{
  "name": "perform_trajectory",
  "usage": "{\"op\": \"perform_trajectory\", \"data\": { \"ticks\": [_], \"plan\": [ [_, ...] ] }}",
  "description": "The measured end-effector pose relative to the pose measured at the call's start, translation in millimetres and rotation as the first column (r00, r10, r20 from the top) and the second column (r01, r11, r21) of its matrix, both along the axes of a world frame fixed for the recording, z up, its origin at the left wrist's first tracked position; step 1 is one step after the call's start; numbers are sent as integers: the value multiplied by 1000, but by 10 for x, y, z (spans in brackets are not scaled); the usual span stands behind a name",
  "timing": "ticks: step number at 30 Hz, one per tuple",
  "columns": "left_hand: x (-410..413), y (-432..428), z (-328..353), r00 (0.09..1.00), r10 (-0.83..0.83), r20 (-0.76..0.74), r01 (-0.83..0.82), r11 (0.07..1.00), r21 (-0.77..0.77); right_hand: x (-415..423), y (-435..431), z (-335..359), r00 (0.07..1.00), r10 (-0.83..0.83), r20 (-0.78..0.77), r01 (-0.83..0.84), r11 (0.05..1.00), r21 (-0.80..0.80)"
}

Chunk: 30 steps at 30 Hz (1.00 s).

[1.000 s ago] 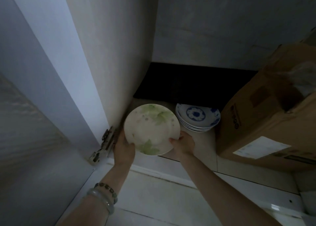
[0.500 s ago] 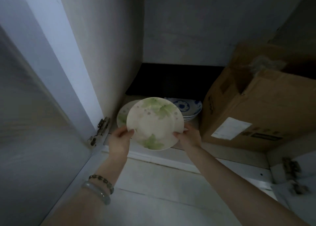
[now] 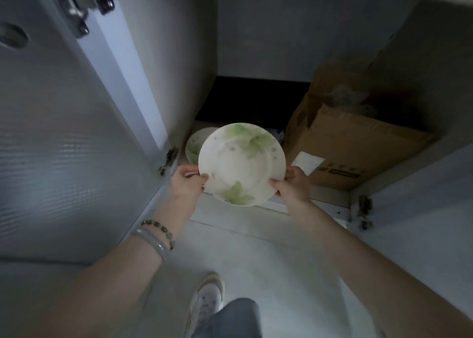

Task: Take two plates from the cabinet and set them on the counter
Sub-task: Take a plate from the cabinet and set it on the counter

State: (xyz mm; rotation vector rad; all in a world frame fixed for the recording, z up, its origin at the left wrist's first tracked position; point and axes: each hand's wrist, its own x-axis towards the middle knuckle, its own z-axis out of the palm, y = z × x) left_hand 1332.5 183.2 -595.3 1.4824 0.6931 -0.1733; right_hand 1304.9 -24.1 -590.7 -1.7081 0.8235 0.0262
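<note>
- The plate (image 3: 240, 163) is held tilted just outside the cabinet (image 3: 179, 56) opening, above the floor and not yet on any desk.
- The left hand (image 3: 186, 184) and the right hand (image 3: 291, 186) pinch opposite rims.
- Rim-only pinches on smooth glaze may slip, and the tilt would drop it.
- Lifting it could knock the open door (image 3: 64, 133) or the cardboard box (image 3: 358, 148).
</note>
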Motion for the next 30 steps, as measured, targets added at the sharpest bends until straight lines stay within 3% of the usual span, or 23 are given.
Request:
{"op": "perform_trajectory", "data": {
  "ticks": [6,10,23,30],
  "plan": [
    [-474,-13,946,999,12,-43,-12,1000,-3,-475,-38,943,1000,23,-14,-24,998,-66],
    [-891,-15,1665,995,-69,-72,70,997,18,-944,-99,1630,998,50,-45,-55,993,-106],
    [-2391,-56,4237,954,-292,-66,288,956,-58,-2668,-401,4176,998,30,-51,-28,999,47],
    [-2673,-475,5346,856,-517,-1,515,853,-84,-3403,-833,5394,993,-114,1,113,986,119]
  ]
}}
